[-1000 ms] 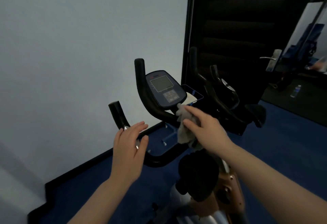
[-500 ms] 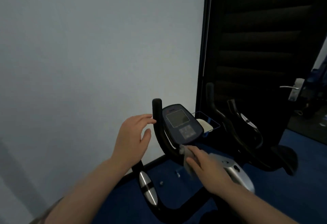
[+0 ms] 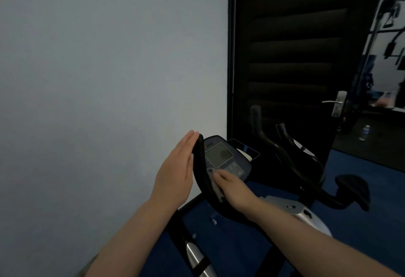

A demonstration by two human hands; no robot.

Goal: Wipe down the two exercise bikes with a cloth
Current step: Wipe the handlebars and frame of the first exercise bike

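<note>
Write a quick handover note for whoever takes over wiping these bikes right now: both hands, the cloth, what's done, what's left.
Left hand: open, fingers straight, lying flat against the outer side of the near bike's upright handlebar.
Right hand: pressing the grey cloth against the inner side of that handlebar, just below the console.
Done: cannot be told from this view; no surface looks plainly wiped.
Left: judging by where the cloth is, the rest of this handlebar, the console and the silver housing, then the second bike by the dark door, which no hand is touching.
</note>
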